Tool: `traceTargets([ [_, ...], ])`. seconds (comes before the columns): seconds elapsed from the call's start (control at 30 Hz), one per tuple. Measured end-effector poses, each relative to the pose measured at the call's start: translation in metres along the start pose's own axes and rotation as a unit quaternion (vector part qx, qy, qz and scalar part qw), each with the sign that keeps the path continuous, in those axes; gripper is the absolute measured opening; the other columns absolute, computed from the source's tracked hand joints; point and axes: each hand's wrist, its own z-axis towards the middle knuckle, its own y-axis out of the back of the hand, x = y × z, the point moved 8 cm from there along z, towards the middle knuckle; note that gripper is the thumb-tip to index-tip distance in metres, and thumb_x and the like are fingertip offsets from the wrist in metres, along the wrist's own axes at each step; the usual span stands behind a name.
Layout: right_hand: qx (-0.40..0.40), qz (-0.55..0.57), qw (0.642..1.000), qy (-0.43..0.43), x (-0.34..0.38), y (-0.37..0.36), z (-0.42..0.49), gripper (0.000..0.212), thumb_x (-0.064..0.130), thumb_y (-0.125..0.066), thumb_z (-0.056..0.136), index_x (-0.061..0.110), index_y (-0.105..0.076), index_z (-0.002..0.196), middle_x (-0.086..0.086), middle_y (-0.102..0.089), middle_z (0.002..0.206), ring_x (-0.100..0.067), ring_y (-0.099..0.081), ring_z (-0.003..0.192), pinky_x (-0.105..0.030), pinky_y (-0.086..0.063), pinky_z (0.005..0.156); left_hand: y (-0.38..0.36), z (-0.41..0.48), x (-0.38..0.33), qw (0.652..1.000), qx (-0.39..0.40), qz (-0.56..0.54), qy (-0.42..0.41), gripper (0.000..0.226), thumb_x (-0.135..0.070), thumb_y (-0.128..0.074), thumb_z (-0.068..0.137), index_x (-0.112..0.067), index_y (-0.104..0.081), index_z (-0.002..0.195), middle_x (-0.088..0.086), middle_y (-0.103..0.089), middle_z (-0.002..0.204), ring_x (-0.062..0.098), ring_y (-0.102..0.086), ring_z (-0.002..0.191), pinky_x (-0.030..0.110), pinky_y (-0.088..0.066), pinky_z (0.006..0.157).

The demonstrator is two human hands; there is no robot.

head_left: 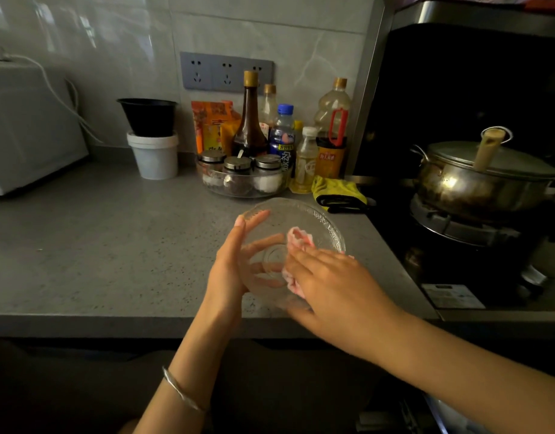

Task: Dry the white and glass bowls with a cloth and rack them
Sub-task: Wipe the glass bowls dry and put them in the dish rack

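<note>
The grey speckled stone bench [113, 245] carries no drying rack and no white bowl that can be seen, so how far that half of the task has got cannot be told. Above its front edge, towards the right-hand corner by the stove, the clear patterned glass bowl [317, 220] is held tilted with its mouth turned to the person. The left hand [229, 264] has its grip on the bowl, thumb at the rim and spread fingers showing through the base from behind. The right hand [329, 283] lays fairly straight fingers on the crumpled pink cloth [298, 238], pressing it to the inner wall. Its thumb is hidden. By the look of it, the glass bowl is mid-wipe. Finishing that, and racking, are still to do.

The bench is matt, flat and flecked. The dulled steel pot with a lid [483, 180], on the burner past the right end, is round and smeared. The glass bowl is shallow and wide, with a raised pattern near the rim and a ringed foot; it is probably slippery while damp. The cloth is soft, thin and bunched into folds. A yellow rag with black trim [339, 191] lies crumpled at the back right of the bench.
</note>
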Motion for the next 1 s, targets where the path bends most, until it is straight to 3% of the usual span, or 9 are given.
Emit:
traceTargets([
  [0.17, 0.038, 0.109, 0.990, 0.076, 0.020, -0.007, 0.001, 0.078, 0.047, -0.049, 0.094, 0.018, -0.006, 0.153, 0.003, 0.007, 0.160, -0.004, 0.011, 0.144, -0.016, 0.007, 0.111, -0.003, 0.000, 0.005, 1.000, -0.007, 0.023, -0.004, 0.047, -0.058, -0.031, 0.089, -0.042, -0.059, 0.123, 0.000, -0.069, 0.116, 0.016, -0.064, 0.111, 0.037, -0.049, 0.084],
  [0.2, 0.035, 0.088, 0.993, 0.070, 0.016, -0.012, 0.004, 0.081, 0.047, -0.052, 0.093, 0.015, -0.007, 0.153, -0.001, 0.005, 0.160, -0.006, 0.010, 0.143, -0.017, 0.006, 0.112, -0.005, -0.001, 0.006, 1.000, -0.007, 0.021, -0.004, 0.046, -0.060, -0.033, 0.089, -0.043, -0.059, 0.123, 0.000, -0.068, 0.118, 0.015, -0.062, 0.114, 0.037, -0.049, 0.085],
  [0.27, -0.001, 0.016, 0.999, 0.043, 0.008, -0.015, 0.009, 0.085, 0.048, -0.069, 0.080, 0.004, -0.036, 0.144, -0.014, -0.025, 0.154, -0.018, -0.020, 0.143, -0.030, -0.026, 0.113, -0.006, -0.001, 0.006, 1.000, -0.003, 0.020, -0.012, 0.043, -0.063, -0.037, 0.089, -0.044, -0.059, 0.122, -0.002, -0.066, 0.122, 0.017, -0.061, 0.115, 0.040, -0.051, 0.088],
  [0.37, -0.056, -0.030, 0.998, -0.001, -0.005, -0.016, 0.006, 0.076, 0.049, -0.084, 0.058, 0.006, -0.066, 0.118, -0.015, -0.060, 0.128, -0.024, -0.060, 0.116, -0.033, -0.055, 0.081, -0.004, 0.001, 0.002, 1.000, 0.002, 0.013, -0.023, 0.047, -0.058, -0.035, 0.088, -0.039, -0.057, 0.125, -0.005, -0.071, 0.111, 0.025, -0.069, 0.096, 0.041, -0.056, 0.079],
  [0.47, -0.097, -0.033, 0.995, 0.017, -0.002, -0.013, 0.001, 0.050, 0.036, -0.078, 0.066, 0.009, -0.072, 0.108, -0.012, -0.068, 0.116, -0.023, -0.069, 0.100, -0.031, -0.058, 0.068, -0.003, 0.004, 0.001, 0.999, 0.021, 0.018, -0.017, 0.048, -0.054, -0.031, 0.090, -0.035, -0.056, 0.127, -0.002, -0.072, 0.110, 0.028, -0.070, 0.094, 0.039, -0.058, 0.075],
  [0.57, -0.075, 0.054, 0.992, 0.080, 0.005, -0.008, -0.004, 0.039, 0.026, -0.044, 0.083, 0.013, -0.073, 0.105, -0.006, -0.072, 0.107, -0.022, -0.071, 0.090, -0.034, -0.060, 0.064, -0.002, 0.005, 0.003, 0.999, 0.033, 0.022, -0.001, 0.049, -0.055, -0.029, 0.091, -0.037, -0.057, 0.127, 0.000, -0.070, 0.115, 0.031, -0.069, 0.097, 0.041, -0.058, 0.074],
  [0.7, -0.036, 0.178, 0.979, 0.094, -0.009, 0.002, -0.002, 0.026, 0.016, -0.069, 0.081, 0.019, -0.072, 0.107, 0.003, -0.073, 0.103, -0.016, -0.069, 0.088, -0.037, -0.058, 0.073, -0.005, 0.012, 0.007, 0.995, 0.088, 0.041, 0.037, 0.052, -0.060, -0.031, 0.088, -0.042, -0.049, 0.132, 0.003, -0.064, 0.124, 0.024, -0.071, 0.093, 0.038, -0.058, 0.069],
  [0.87, 0.016, 0.364, 0.931, 0.020, -0.036, 0.015, 0.007, 0.024, 0.017, -0.079, 0.076, 0.021, -0.074, 0.099, 0.016, -0.072, 0.091, 0.011, -0.061, 0.078, -0.010, -0.043, 0.072, -0.008, 0.019, -0.003, 0.983, 0.138, 0.115, 0.027, 0.062, -0.081, -0.046, 0.073, -0.065, -0.026, 0.129, -0.011, -0.045, 0.137, 0.013, -0.059, 0.114, 0.042, -0.048, 0.095],
  [1.0, 0.022, 0.483, 0.875, 0.024, -0.044, 0.044, 0.012, 0.020, 0.009, -0.082, 0.069, 0.022, -0.071, 0.081, 0.010, -0.073, 0.078, -0.001, -0.067, 0.075, -0.013, -0.048, 0.068, 0.007, 0.027, -0.027, 0.970, 0.137, 0.181, -0.085, 0.073, -0.089, -0.050, 0.060, -0.045, -0.060, 0.117, -0.021, -0.047, 0.138, 0.008, -0.036, 0.138, 0.031, -0.032, 0.112],
])
